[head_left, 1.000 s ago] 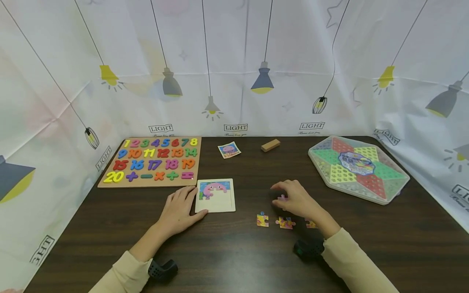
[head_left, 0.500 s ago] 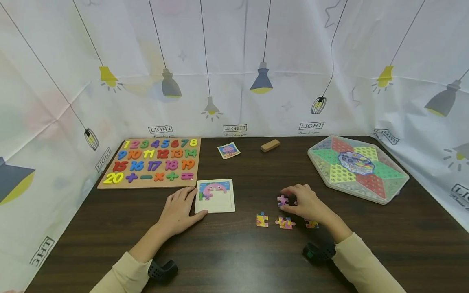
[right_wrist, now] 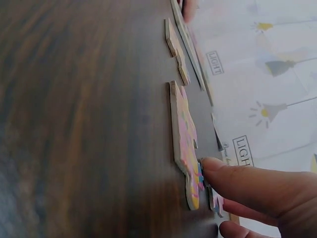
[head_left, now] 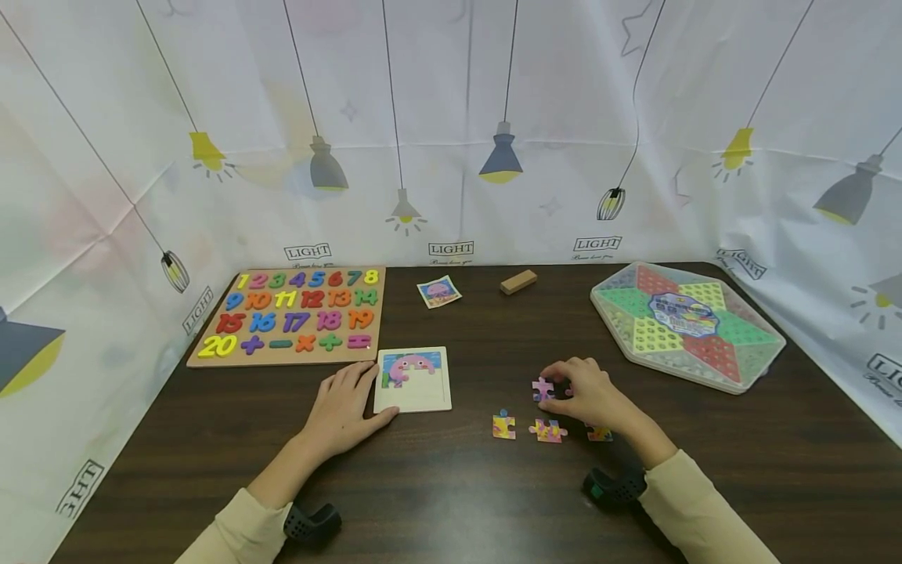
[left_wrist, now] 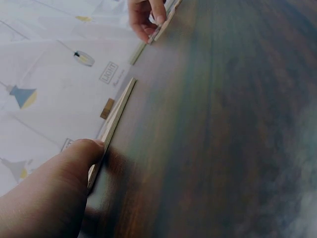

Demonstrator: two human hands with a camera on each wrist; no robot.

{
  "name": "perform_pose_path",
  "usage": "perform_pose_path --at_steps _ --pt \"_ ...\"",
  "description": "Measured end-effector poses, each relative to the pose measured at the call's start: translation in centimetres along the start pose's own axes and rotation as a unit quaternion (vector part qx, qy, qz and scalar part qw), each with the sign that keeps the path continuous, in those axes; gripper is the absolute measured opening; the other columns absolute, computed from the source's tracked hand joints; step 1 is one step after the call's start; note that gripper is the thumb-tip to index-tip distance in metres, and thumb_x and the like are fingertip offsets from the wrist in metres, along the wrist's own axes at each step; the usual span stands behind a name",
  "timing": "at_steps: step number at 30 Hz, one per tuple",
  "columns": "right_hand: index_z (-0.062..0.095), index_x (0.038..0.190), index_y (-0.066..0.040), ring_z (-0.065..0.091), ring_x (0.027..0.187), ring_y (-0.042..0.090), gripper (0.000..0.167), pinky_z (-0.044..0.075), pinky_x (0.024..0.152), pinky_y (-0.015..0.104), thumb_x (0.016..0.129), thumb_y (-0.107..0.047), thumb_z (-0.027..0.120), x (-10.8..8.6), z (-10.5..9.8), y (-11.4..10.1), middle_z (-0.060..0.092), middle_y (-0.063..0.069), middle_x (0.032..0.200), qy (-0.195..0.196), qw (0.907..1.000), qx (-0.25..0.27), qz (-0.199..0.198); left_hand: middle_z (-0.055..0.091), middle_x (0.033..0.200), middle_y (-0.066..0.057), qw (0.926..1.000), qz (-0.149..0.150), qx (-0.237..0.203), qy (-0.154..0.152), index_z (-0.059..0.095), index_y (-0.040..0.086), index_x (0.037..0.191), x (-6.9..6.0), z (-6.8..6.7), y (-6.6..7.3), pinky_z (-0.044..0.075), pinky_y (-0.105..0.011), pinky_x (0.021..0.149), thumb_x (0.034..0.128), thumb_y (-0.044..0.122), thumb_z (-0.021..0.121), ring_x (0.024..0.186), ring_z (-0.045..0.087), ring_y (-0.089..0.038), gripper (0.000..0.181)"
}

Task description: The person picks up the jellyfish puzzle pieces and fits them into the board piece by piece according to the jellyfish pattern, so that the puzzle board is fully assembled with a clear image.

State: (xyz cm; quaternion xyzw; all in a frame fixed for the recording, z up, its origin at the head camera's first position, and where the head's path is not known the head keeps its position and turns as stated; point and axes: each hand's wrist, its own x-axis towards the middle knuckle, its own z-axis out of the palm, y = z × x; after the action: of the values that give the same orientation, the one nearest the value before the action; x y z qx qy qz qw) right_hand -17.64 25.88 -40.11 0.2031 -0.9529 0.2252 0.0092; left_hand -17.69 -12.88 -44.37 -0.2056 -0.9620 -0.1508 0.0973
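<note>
Count on the table (head_left: 423,501): one left hand (head_left: 344,409), one right hand (head_left: 589,392), one puzzle tray (head_left: 424,394) and at least five loose jigsaw pieces (head_left: 547,431), one of them partly hidden by the right hand. One number board (head_left: 292,357) carries twenty numbers (head_left: 312,299) and five arithmetic signs (head_left: 305,343). Also counted are one picture card (head_left: 440,292), one wooden block (head_left: 518,282), one hexagonal game board (head_left: 687,325) and two black wrist devices (head_left: 312,525).
</note>
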Motion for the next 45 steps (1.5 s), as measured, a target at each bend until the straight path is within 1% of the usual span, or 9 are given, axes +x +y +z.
perform_pose_path --at_steps 5,9,13,17,19,23,28,33,45 --pt "0.06 0.106 -0.009 0.044 0.087 0.024 0.042 0.032 0.069 0.043 0.074 -0.031 0.076 0.2 0.1 0.1 0.057 0.005 0.095 0.0 1.0 0.009 -0.004 0.041 0.136 -0.012 1.0 0.002 -0.001 0.005 0.043 0.004 0.135 0.0 0.2 -0.1 0.027 -0.052 0.097 0.0819 0.062 0.05 0.125 0.034 -0.029 0.08" --pt "0.059 0.106 -0.008 0.047 0.077 0.017 0.036 0.037 0.066 0.036 0.077 -0.025 0.074 0.3 0.2 0.2 0.059 0.002 0.091 0.001 0.9995 0.027 -0.014 0.041 0.136 -0.011 1.0 0.0 0.001 0.001 0.043 0.005 0.136 0.0 0.1 0.0 0.028 -0.051 0.097 0.0819 0.063 0.05 0.125 0.034 -0.028 0.079" --pt "0.059 0.103 -0.007 0.048 0.066 0.01 0.023 0.04 0.057 0.027 0.082 -0.012 0.068 0.4 0.2 0.2 0.06 -0.001 0.084 0.022 0.9981 0.051 -0.028 0.04 0.137 -0.011 1.0 0.001 0.003 0.0 0.043 0.005 0.136 -0.1 0.0 0.1 0.028 -0.051 0.097 0.0818 0.063 0.05 0.125 0.034 -0.028 0.08" --pt "0.06 0.099 -0.006 0.054 0.067 0.011 0.017 0.046 0.058 0.026 0.084 -0.005 0.065 0.4 0.3 0.1 0.06 -0.001 0.08 0.051 0.9962 0.063 -0.031 0.041 0.136 -0.012 1.0 0.001 0.001 0.002 0.043 0.004 0.136 -0.1 -0.1 0.1 0.027 -0.051 0.097 0.0816 0.063 0.05 0.125 0.034 -0.029 0.08" --pt "0.061 0.098 -0.006 0.057 0.07 0.011 0.015 0.047 0.06 0.027 0.084 -0.004 0.065 0.5 0.2 0.0 0.06 -0.002 0.079 0.062 0.9957 0.064 -0.028 0.04 0.136 -0.012 1.0 0.001 0.003 0.002 0.043 0.004 0.136 0.0 -0.1 0.1 0.027 -0.051 0.097 0.0817 0.063 0.05 0.125 0.034 -0.029 0.08" --pt "0.063 0.097 -0.006 0.055 0.065 0.011 0.012 0.044 0.056 0.026 0.084 -0.007 0.065 0.6 0.1 -0.2 0.058 -0.003 0.075 0.068 0.9957 0.061 -0.016 0.04 0.137 -0.012 1.0 0.0 0.005 0.0 0.042 0.004 0.136 0.0 -0.1 0.1 0.027 -0.051 0.097 0.0818 0.063 0.05 0.125 0.034 -0.029 0.08" --pt "0.064 0.096 -0.007 0.048 0.058 0.011 0.012 0.039 0.05 0.025 0.086 -0.014 0.065 0.6 -0.1 -0.4 0.056 -0.004 0.071 0.063 0.9957 0.068 0.005 0.04 0.137 -0.012 1.0 -0.003 0.003 -0.005 0.042 0.004 0.136 -0.1 -0.3 0.3 0.027 -0.051 0.097 0.0819 0.062 0.051 0.126 0.034 -0.029 0.08" --pt "0.064 0.096 -0.008 0.048 0.056 0.011 0.013 0.039 0.049 0.025 0.087 -0.018 0.064 0.8 0.0 -0.6 0.057 -0.005 0.071 0.052 0.9949 0.084 0.017 0.04 0.137 -0.012 1.0 -0.004 0.002 -0.006 0.042 0.004 0.136 -0.1 -0.4 0.3 0.027 -0.051 0.097 0.0819 0.062 0.051 0.126 0.033 -0.029 0.08" --pt "0.063 0.103 -0.008 0.053 0.066 0.013 0.015 0.044 0.058 0.027 0.088 -0.012 0.062 1.9 0.2 -2.0 0.062 -0.002 0.08 0.022 0.9922 0.123 -0.004 0.04 0.137 -0.011 1.0 -0.004 0.003 -0.008 0.042 0.005 0.137 0.0 -0.3 0.2 0.027 -0.05 0.097 0.0823 0.062 0.05 0.125 0.034 -0.028 0.08"
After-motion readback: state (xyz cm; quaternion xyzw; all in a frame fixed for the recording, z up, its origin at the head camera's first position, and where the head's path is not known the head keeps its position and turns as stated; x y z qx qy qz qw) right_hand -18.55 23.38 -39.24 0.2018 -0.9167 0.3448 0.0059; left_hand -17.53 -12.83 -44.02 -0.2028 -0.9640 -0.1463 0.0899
